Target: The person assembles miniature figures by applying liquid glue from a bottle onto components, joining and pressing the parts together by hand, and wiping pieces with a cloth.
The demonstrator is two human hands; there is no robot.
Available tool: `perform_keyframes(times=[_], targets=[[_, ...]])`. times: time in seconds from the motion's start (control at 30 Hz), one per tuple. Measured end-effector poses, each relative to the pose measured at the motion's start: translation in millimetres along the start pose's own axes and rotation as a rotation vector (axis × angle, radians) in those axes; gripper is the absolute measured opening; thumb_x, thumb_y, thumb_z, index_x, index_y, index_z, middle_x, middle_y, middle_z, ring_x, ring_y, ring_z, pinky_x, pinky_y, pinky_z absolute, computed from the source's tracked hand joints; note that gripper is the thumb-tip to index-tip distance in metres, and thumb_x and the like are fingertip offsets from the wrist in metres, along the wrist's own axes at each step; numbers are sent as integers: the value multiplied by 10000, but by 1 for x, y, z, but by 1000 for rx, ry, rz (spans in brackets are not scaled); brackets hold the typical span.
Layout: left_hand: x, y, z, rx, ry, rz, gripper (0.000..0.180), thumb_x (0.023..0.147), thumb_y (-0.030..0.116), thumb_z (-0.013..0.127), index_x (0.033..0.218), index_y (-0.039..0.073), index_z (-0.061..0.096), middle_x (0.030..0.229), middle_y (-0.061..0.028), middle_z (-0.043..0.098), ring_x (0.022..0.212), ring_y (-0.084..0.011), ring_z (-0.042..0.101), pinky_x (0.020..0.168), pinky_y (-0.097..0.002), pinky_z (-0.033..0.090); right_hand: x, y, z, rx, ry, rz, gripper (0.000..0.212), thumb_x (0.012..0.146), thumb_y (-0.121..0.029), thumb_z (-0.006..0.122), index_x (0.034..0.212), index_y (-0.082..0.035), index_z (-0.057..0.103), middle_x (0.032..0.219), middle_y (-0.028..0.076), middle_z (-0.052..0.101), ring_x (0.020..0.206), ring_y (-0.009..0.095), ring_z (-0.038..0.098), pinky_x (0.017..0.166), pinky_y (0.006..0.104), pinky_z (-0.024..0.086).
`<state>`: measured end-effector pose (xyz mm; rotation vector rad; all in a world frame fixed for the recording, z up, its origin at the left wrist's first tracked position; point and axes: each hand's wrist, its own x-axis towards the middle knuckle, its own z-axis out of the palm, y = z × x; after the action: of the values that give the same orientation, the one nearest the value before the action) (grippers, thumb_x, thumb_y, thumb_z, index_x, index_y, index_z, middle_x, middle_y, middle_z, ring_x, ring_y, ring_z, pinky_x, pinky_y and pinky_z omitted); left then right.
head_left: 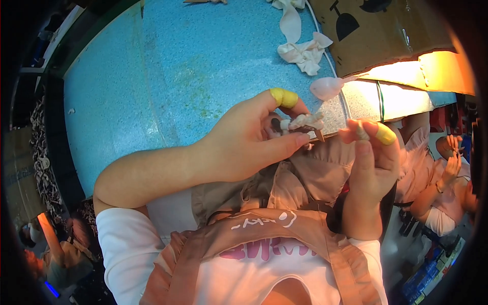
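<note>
My left hand (256,134) is closed around a small pale, knobbly piece (306,122) with dark brown parts, above the near edge of the blue table. Its thumb lies along the near side of the piece, and yellow tape wraps one finger. To the right, apart from it, my right hand (373,162) is raised with fingertips and thumb pinched on a tiny pale bit (362,131), too small to name. Yellow tape also covers a finger of this hand. Just beyond the hands lies a pale pink, bulb-shaped object (326,88) with a thin tip.
Crumpled white cloth pieces (305,53) lie on the blue tabletop (168,66), beside a white cord (330,63). A cardboard box (389,35) stands at the far right, brightly lit along its lower edge. Other people work at the right (439,188) and lower left (63,254).
</note>
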<state>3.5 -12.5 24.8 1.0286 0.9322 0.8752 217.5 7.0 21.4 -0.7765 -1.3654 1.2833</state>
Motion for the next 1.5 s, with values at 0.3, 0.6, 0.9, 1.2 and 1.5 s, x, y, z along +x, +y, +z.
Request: perform_keyframes(times=[0.3, 0.6, 0.9, 1.2, 1.5], targets=[[-7, -2, 0, 80, 13, 6, 299, 843, 8, 597, 1113, -3, 470, 993, -61, 584, 877, -98, 571, 767, -229, 474, 9, 8, 25, -258, -121, -255, 197, 810, -14, 632, 976, 59, 556, 985, 157, 562, 816, 186, 567, 726, 295, 480], [-7, -1, -1, 336, 60, 140, 283, 817, 69, 647, 1067, 12, 528, 912, -15, 608, 810, -46, 556, 672, -194, 457, 15, 2, 22, -696, -143, -532, 238, 696, 20, 706, 903, 22, 591, 817, 124, 609, 742, 242, 589, 674, 315, 480], [-8, -5, -2, 432, 140, 204, 288, 774, 181, 698, 1011, 66, 582, 827, 31, 594, 644, -29, 487, 566, -167, 393, 13, -8, 26, -846, -213, -489, 226, 642, 51, 722, 833, 25, 604, 798, 111, 605, 722, 234, 581, 645, 299, 468], [-6, -10, -1, 588, 182, 389, 269, 768, 135, 692, 999, 55, 581, 814, 3, 585, 654, -42, 505, 556, -186, 408, 18, -10, 27, -769, -233, -447, 224, 630, 38, 724, 821, 20, 608, 778, 112, 603, 703, 246, 575, 629, 306, 466], [-6, -6, -3, 464, 64, 276, 310, 784, 82, 665, 1064, 41, 538, 902, -12, 582, 751, -60, 535, 634, -196, 429, 13, 2, 19, -984, -277, -780, 272, 611, -23, 746, 842, -39, 601, 854, 72, 603, 721, 245, 578, 642, 355, 449]])
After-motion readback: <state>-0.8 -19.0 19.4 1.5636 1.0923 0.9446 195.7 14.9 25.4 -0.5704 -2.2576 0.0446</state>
